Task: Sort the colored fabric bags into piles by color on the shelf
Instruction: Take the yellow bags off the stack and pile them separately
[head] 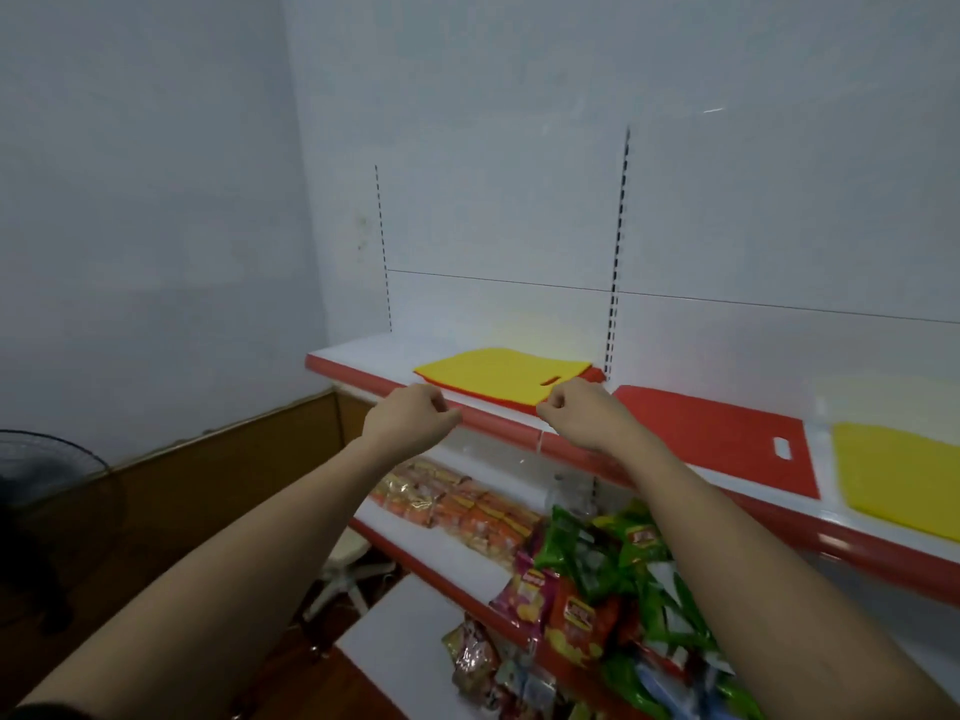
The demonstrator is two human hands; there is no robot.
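Note:
A yellow fabric bag lies flat on the top shelf at the left, on top of a red bag whose edge shows at its right. My right hand pinches the yellow bag's front right corner. My left hand has its fingers curled at the bag's front edge, near the left corner. A second red bag lies flat in the middle of the shelf. Another yellow bag lies at the right, cut off by the frame.
The shelf has a red front rim and white back panels with slotted uprights. Snack packets and green and red bags of snacks fill the lower shelves. A fan and a stool stand at the lower left.

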